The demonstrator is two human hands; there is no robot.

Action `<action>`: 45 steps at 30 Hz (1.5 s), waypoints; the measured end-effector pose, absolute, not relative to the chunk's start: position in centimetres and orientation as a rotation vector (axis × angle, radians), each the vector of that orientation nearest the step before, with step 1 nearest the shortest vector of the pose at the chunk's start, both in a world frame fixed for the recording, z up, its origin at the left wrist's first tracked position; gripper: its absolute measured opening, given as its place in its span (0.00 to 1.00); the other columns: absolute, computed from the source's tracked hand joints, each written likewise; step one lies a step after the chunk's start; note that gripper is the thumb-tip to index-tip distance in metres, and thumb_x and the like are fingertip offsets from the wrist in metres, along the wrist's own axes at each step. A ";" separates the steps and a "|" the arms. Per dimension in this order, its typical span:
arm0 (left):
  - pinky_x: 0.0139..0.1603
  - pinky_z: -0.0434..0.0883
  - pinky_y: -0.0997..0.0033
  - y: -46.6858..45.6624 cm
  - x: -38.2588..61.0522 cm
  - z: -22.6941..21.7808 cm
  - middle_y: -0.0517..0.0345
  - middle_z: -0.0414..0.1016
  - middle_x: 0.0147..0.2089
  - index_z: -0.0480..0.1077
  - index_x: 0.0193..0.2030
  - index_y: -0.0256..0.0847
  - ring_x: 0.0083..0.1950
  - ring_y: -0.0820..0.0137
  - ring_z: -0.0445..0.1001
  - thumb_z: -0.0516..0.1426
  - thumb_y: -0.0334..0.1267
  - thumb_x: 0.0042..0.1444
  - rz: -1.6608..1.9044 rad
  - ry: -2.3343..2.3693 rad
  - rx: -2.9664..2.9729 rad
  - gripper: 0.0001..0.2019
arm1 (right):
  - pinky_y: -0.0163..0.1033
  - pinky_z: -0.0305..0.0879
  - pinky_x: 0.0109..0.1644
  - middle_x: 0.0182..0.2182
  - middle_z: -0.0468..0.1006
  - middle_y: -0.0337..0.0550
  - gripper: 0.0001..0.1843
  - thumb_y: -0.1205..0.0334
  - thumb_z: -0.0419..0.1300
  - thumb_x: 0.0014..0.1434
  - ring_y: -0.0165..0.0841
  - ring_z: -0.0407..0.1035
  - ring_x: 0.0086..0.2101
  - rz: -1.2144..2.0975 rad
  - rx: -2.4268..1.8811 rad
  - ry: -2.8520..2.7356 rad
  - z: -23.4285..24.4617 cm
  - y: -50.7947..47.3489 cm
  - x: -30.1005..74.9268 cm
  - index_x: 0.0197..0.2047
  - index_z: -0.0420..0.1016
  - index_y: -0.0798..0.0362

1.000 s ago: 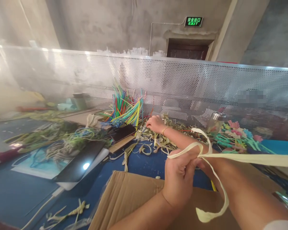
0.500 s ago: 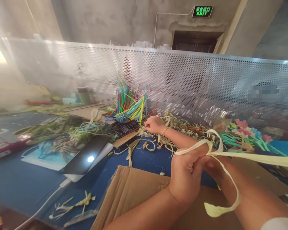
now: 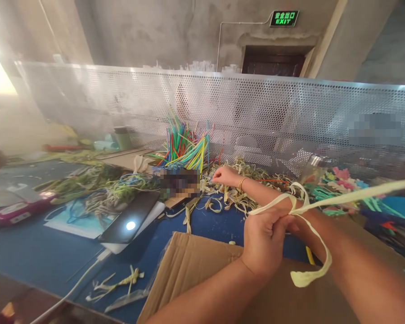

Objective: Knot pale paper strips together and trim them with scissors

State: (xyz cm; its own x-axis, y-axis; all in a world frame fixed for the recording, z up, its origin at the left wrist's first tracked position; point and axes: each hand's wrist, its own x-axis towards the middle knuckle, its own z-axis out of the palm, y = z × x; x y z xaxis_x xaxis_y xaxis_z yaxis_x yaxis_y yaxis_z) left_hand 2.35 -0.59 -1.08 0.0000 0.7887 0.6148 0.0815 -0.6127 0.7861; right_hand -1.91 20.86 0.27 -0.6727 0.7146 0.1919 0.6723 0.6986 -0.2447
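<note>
My left hand (image 3: 263,238) is closed in a pinch on pale yellow strips (image 3: 351,194) that look like corn husk. They meet in a knot-like crossing at the fingertips; one long strip runs to the right edge, and a shorter one curls down. Beyond it my right arm reaches across, a bracelet on its wrist. My right hand (image 3: 227,176) has its fingers drawn together at the left side of a pile of dried husk scraps (image 3: 249,173). Whatever may be between those fingers is too small to make out.
A brown cardboard sheet (image 3: 195,270) lies under my forearms. Leftward are a phone with a bright light spot (image 3: 130,220), a white cable (image 3: 70,288) and tangled green fibres (image 3: 84,182). Colourful stems (image 3: 185,144) stand before a perforated metal screen (image 3: 216,99). Craft flowers (image 3: 344,184) lie right.
The long strip's right end has swung upward. My right hand stays by the husk pile with its fingers together, and the view has shifted slightly. A dark blurred shape now shows at the left edge.
</note>
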 end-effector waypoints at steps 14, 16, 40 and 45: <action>0.41 0.67 0.75 -0.9 2.7 -1.1 0.60 0.76 0.30 0.75 0.28 0.39 0.34 0.73 0.72 0.52 0.35 0.63 1.680 0.900 1.710 0.15 | 0.25 0.53 0.21 0.24 0.76 0.38 0.08 0.62 0.66 0.52 0.19 0.61 0.20 1.356 -0.914 -2.045 3.5 20.2 3.0 0.29 0.73 0.58; 0.41 0.67 0.75 -0.9 2.8 -1.1 0.60 0.76 0.30 0.75 0.28 0.39 0.34 0.73 0.73 0.52 0.35 0.63 1.673 0.911 1.714 0.15 | 0.25 0.54 0.20 0.24 0.76 0.39 0.10 0.61 0.68 0.50 0.20 0.62 0.20 1.315 -0.934 -2.025 3.9 20.1 3.5 0.28 0.74 0.58; 0.40 0.67 0.76 -1.0 3.2 -1.3 0.59 0.78 0.31 0.75 0.28 0.39 0.34 0.73 0.73 0.52 0.38 0.63 1.622 0.882 1.742 0.16 | 0.39 0.68 0.44 0.35 0.80 0.44 0.11 0.64 0.57 0.61 0.30 0.73 0.34 -0.363 -0.760 -1.861 17.7 17.5 13.3 0.45 0.77 0.55; 0.38 0.67 0.76 -1.1 3.1 -1.4 0.59 0.77 0.30 0.76 0.28 0.39 0.32 0.73 0.72 0.52 0.37 0.63 1.561 0.891 1.843 0.15 | 0.39 0.67 0.47 0.44 0.77 0.49 0.14 0.60 0.50 0.67 0.32 0.71 0.40 -0.619 -0.686 -1.650 22.2 15.7 15.8 0.52 0.71 0.51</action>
